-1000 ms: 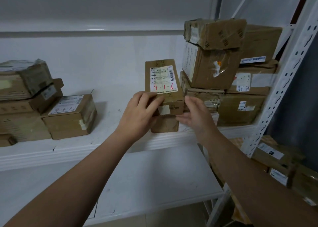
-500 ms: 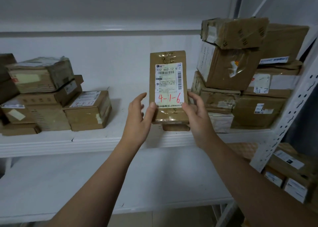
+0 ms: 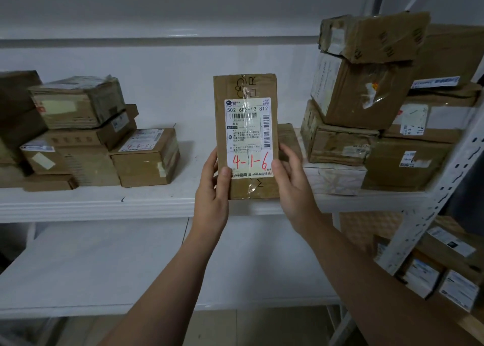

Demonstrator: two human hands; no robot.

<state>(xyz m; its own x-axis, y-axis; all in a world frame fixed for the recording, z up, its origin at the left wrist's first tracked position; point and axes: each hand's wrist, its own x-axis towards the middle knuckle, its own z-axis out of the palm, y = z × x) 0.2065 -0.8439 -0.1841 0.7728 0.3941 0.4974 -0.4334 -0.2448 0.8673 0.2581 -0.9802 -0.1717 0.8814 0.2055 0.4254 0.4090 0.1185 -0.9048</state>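
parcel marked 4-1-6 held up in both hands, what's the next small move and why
Probably lower the parcel flat onto the bare stretch of white shelf just to its left. The left hand and right hand pinch its lower edges, it stands upright off the shelf, and its label with the red 4-1-6 faces the camera, plainly readable.

Reaches up and forward with both bare forearms, converging from the bottom corners toward centre. Grips the lower left edge of a parcel (image 3: pixel 246 89) with the left hand (image 3: pixel 212 188), thumb laid flat on the front, fingers wrapped behind. Clasps the lower right edge with the right hand (image 3: pixel 293 185), thumb pressed on the front, fingers curled round the side. Holds both wrists nearly straight, palms turned toward each other.
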